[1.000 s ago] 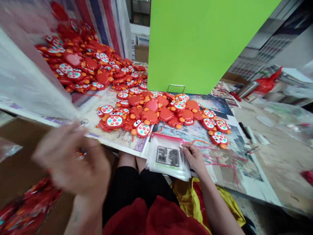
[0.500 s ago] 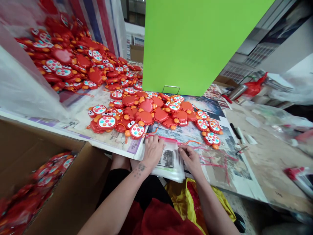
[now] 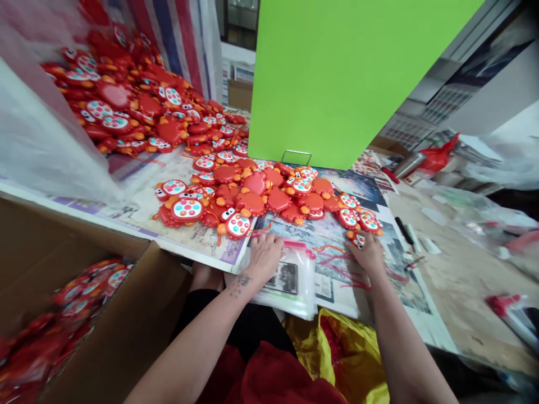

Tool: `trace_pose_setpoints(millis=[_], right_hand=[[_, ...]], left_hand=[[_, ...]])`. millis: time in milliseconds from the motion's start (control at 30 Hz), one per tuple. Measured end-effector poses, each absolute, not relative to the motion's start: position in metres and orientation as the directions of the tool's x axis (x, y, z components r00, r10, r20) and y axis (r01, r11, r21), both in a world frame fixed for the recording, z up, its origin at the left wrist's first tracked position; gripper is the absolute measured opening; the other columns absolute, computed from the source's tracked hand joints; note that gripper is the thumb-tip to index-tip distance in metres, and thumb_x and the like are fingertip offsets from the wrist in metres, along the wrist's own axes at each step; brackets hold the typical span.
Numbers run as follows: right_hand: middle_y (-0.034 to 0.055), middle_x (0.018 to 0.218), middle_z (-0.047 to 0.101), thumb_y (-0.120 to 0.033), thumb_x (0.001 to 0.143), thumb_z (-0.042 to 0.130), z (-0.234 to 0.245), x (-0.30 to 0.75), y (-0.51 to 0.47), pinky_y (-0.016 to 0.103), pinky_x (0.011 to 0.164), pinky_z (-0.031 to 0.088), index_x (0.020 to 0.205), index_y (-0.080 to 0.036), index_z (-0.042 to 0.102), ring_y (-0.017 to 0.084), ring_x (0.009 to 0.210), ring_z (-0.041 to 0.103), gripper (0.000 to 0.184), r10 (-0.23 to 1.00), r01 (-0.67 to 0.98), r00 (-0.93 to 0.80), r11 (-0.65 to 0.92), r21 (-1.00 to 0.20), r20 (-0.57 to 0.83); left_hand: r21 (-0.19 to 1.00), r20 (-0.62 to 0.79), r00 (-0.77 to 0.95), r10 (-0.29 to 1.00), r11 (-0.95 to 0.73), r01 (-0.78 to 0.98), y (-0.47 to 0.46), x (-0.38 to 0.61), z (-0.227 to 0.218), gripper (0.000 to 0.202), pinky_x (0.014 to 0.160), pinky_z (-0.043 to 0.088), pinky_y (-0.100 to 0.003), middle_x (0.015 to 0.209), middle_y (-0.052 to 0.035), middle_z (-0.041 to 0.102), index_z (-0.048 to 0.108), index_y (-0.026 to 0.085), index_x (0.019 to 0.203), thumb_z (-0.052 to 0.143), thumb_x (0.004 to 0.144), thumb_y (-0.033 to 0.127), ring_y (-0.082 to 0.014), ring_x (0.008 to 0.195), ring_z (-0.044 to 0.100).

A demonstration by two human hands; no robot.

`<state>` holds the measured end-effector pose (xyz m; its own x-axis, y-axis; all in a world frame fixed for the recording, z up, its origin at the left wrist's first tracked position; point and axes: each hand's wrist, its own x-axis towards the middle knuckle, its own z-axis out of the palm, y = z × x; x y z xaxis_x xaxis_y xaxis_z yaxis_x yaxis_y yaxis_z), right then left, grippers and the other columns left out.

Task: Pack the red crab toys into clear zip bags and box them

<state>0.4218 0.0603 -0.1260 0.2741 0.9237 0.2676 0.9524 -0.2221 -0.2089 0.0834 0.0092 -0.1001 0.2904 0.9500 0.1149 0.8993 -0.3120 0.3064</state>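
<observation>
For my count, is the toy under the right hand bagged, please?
Unbagged: the toy, partly covered, looks bare; the clear bags lie apart.

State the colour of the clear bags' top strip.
Pinkish red; the strip shows best in the head view.

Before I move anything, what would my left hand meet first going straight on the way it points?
Your left hand would probably meet the thin orange cord first, then the red plastic crab-shaped toys beyond; depth is unclear.
</observation>
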Motion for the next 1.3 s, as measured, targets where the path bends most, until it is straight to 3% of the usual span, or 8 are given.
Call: trace_pose_setpoints(millis=[267,400,567,767,900,1000,1100,1300], right_hand=[[0.0123,0.093,0.068,-0.032,0.072,0.06,-0.096,0.422,0.062,0.036,0.07,0.045,0.135,-0.015,0.049,0.029,0.082,0.064,0.066,0.932,0.912,0.349,-0.315,-0.263,0.096],[0.01,0.087,0.068,-0.027,0.063,0.063,-0.081,0.418,0.063,0.036,0.07,0.047,0.122,-0.014,0.06,0.027,0.078,0.063,0.06,0.88,0.822,0.422,-0.271,-0.5,0.218],[0.005,0.097,0.066,-0.033,0.059,0.073,-0.058,0.368,0.059,0.037,0.074,0.053,0.111,-0.019,0.061,0.022,0.082,0.063,0.055,0.827,0.443,0.426,0.162,-0.882,0.366],[0.0013,0.098,0.065,-0.029,0.058,0.083,-0.04,0.288,0.038,0.035,0.079,0.054,0.102,-0.025,0.06,0.016,0.082,0.064,0.05,0.898,-0.019,0.223,0.394,-0.919,0.38],[-0.0017,0.091,0.064,-0.028,0.058,0.086,-0.049,0.261,0.028,0.031,0.076,0.054,0.099,-0.027,0.057,0.014,0.077,0.063,0.05,0.944,-0.19,0.105,0.328,-0.925,0.313],[-0.0008,0.097,0.064,-0.031,0.063,0.083,-0.064,0.254,0.029,0.033,0.079,0.054,0.105,-0.028,0.055,0.016,0.081,0.064,0.05,0.953,-0.139,0.097,0.297,-0.945,0.285],[0.0045,0.112,0.064,-0.034,0.068,0.079,-0.076,0.252,0.031,0.037,0.087,0.052,0.121,-0.027,0.053,0.02,0.094,0.064,0.059,0.961,0.017,0.047,0.272,-0.962,0.273],[0.0068,0.122,0.061,-0.036,0.076,0.07,-0.088,0.251,0.031,0.044,0.102,0.042,0.122,-0.024,0.059,0.025,0.113,0.056,0.048,0.957,0.283,-0.071,0.29,-0.914,0.282]], left_hand=[[0.331,0.412,0.38,0.828,-0.525,0.784,-0.003,0.082,-0.114,0.012,0.101,0.037,-0.042,0.097,-0.0062,0.063,0.058,0.017,0.094,0.049,0.096,0.025,-0.0225,0.1,0.054],[0.4,0.376,0.421,0.826,-0.554,0.73,-0.003,0.081,-0.116,0.011,0.091,0.044,-0.037,0.094,-0.0063,0.064,0.06,0.017,0.096,0.049,0.096,0.021,-0.0229,0.098,0.055],[0.471,0.341,0.434,0.834,-0.55,0.689,-0.003,0.079,-0.113,0.032,0.094,0.044,-0.039,0.111,-0.0083,0.064,0.052,0.017,0.125,0.053,0.093,0.022,-0.0246,0.106,0.055],[0.532,0.29,0.378,0.879,-0.477,0.7,-0.004,0.079,-0.109,0.063,0.092,0.044,-0.039,0.101,-0.007,0.066,0.023,0.017,0.149,0.053,0.094,0.025,-0.0252,0.101,0.057],[0.499,0.331,0.391,0.859,-0.511,0.7,-0.004,0.079,-0.11,0.049,0.093,0.043,-0.039,0.111,-0.0104,0.064,0.037,0.014,0.141,0.05,0.095,0.025,-0.0255,0.105,0.055],[0.43,0.361,0.46,0.811,-0.583,0.69,-0.005,0.078,-0.11,0.025,0.093,0.042,-0.039,0.109,-0.0081,0.064,0.056,0.017,0.119,0.047,0.096,0.022,-0.0241,0.104,0.053],[0.39,0.376,0.487,0.788,-0.612,0.688,-0.005,0.077,-0.109,0.018,0.089,0.043,-0.037,0.099,-0.0062,0.063,0.061,0.017,0.101,0.045,0.097,0.024,-0.0228,0.098,0.052],[0.402,0.403,0.459,0.792,-0.603,0.689,-0.005,0.077,-0.109,0.018,0.09,0.042,-0.038,0.102,-0.0061,0.061,0.059,0.018,0.106,0.048,0.097,0.028,-0.0231,0.1,0.05]])
